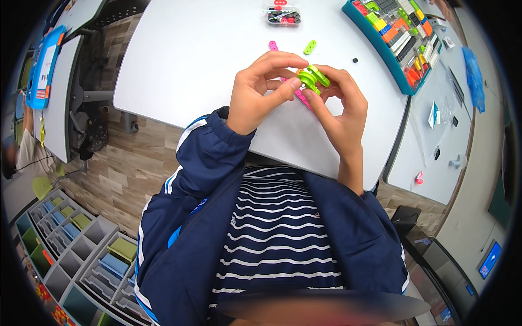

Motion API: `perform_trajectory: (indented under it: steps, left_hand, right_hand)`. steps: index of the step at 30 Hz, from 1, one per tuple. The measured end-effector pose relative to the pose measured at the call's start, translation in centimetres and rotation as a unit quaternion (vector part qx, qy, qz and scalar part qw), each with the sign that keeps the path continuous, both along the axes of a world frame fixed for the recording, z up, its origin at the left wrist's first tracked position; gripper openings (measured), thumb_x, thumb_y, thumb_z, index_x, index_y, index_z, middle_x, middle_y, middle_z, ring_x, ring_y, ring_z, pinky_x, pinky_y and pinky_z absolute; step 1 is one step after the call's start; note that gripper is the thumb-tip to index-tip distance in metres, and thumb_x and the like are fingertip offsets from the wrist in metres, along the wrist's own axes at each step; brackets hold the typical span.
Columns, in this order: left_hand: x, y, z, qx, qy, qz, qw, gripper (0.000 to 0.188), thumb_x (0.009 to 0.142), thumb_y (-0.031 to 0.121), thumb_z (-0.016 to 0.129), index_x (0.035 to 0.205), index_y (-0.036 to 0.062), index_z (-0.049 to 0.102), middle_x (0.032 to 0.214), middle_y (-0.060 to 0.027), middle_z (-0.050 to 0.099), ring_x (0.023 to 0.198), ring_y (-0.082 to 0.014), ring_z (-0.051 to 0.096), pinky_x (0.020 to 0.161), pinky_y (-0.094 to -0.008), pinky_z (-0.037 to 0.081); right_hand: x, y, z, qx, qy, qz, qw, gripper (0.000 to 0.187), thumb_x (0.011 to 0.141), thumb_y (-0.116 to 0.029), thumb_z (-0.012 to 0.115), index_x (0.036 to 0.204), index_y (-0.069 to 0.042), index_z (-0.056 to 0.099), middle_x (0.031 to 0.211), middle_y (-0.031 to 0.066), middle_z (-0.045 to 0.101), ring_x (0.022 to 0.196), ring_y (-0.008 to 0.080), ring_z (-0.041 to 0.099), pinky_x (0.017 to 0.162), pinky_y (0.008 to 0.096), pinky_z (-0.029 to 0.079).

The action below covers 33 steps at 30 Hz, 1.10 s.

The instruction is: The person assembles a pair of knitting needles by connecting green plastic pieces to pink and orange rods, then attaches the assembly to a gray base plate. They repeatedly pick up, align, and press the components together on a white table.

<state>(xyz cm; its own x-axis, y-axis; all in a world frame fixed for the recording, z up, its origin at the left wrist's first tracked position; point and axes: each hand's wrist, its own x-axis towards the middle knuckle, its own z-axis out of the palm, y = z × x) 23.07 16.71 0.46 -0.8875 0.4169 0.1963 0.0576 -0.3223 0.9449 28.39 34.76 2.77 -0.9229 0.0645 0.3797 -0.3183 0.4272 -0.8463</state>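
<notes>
Both hands are raised above the near part of the white table. My left hand has its thumb and index finger curved around the left side of a bright green plastic building-piece assembly, with a bit of orange showing at its top. My right hand pinches the assembly from the right between thumb and fingers. Partly hidden below the hands is a pink perforated strip. Beyond my left fingers lies another pink piece. A short green perforated strip rests past the assembly, with a small black piece to its right.
A clear box of small black and red parts stands at the far side of the white table. At the right, a teal tray holds many coloured blocks. Grey storage bins are at lower left. Another person's arm shows at far left.
</notes>
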Motion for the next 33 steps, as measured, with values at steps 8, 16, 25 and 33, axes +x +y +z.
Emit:
perform_trajectory:
  steps: [8, 16, 25, 33]
  left_hand:
    - [0.3, 0.3, -0.2, 0.001, 0.078, 0.016, 0.997, 0.033, 0.095, -0.001, 0.068, 0.127, 0.0011, 0.071, 0.123, -0.0111, 0.069, 0.108, -0.0177, 0.069, 0.09, -0.0283, 0.057]
    - [0.6, 0.0, -0.8, -0.009, 0.079, 0.013, 0.997, 0.029, 0.095, -0.003, 0.066, 0.124, -0.0042, 0.069, 0.12, -0.014, 0.068, 0.11, -0.0204, 0.066, 0.095, -0.0349, 0.056]
    - [0.7, -0.2, 0.5, -0.026, 0.092, 0.023, 0.995, 0.032, 0.092, -0.001, 0.069, 0.123, 0.0022, 0.071, 0.116, -0.0101, 0.07, 0.101, -0.0157, 0.068, 0.089, -0.0287, 0.054]
    - [1.0, -0.3, 0.4, -0.022, 0.097, 0.012, 0.995, 0.029, 0.093, -0.001, 0.07, 0.122, 0.0016, 0.071, 0.119, -0.0117, 0.07, 0.104, -0.0174, 0.068, 0.091, -0.0289, 0.055]
  right_hand:
    - [-0.2, 0.3, 0.1, 0.019, 0.072, 0.017, 0.997, 0.042, 0.08, 0.001, 0.083, 0.121, -0.003, 0.072, 0.105, 0.0097, 0.074, 0.077, 0.0131, 0.066, 0.063, 0.0237, 0.051]
    - [0.7, 0.2, 0.6, 0.033, 0.018, -0.004, 0.999, 0.033, 0.082, 0.006, 0.079, 0.114, 0.002, 0.073, 0.097, 0.0102, 0.072, 0.08, 0.0147, 0.064, 0.071, 0.0263, 0.051]
    - [0.5, -0.7, 1.4, 0.037, 0.041, -0.031, 0.998, 0.032, 0.08, 0.006, 0.081, 0.111, 0.001, 0.074, 0.087, 0.0091, 0.07, 0.071, 0.0154, 0.062, 0.065, 0.0272, 0.05]
    - [1.1, -0.3, 1.5, 0.042, 0.041, -0.02, 0.998, 0.029, 0.08, 0.001, 0.083, 0.108, 0.0, 0.073, 0.089, 0.009, 0.069, 0.073, 0.0154, 0.061, 0.066, 0.0273, 0.049]
